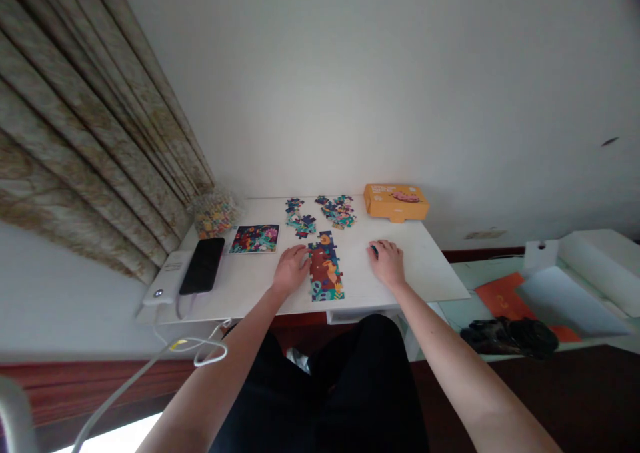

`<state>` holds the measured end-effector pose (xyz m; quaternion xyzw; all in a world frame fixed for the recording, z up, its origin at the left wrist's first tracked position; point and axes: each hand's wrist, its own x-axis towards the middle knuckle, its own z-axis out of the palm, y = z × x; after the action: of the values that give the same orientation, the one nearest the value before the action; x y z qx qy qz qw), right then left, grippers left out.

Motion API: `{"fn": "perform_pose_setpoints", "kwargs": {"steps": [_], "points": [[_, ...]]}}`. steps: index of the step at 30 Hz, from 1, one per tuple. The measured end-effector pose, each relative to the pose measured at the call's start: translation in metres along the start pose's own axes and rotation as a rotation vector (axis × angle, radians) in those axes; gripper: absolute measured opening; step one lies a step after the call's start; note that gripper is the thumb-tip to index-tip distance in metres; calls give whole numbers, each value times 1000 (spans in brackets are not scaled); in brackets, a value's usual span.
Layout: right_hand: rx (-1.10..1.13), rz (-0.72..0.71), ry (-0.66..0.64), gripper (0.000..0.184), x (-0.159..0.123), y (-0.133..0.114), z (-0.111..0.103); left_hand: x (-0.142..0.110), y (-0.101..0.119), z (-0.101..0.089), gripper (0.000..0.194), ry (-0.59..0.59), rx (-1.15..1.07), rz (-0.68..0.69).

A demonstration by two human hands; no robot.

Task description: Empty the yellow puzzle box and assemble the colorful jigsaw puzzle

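While left hand (291,271) rests beside puzzle (325,266), right hand (387,264) lies palm-down.

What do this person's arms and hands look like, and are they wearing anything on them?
The left arm and right arm are bare, with no sleeve in view. The left hand and right hand wear no gloves, and no watch or ring can be made out. Black trousers show between the arms.
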<state>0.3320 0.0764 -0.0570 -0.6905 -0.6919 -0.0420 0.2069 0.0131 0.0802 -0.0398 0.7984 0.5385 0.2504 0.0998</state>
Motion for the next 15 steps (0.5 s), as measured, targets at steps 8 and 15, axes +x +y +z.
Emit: {"fn": "perform_pose_setpoints", "kwargs": {"steps": [8,15], "points": [[87,-15,-3,30,1,-1,0,82,-4,-2,37,-58,224,-211],[53,-36,19,28,1,-7,-2,107,-16,1,38,-161,357,-183]]}}
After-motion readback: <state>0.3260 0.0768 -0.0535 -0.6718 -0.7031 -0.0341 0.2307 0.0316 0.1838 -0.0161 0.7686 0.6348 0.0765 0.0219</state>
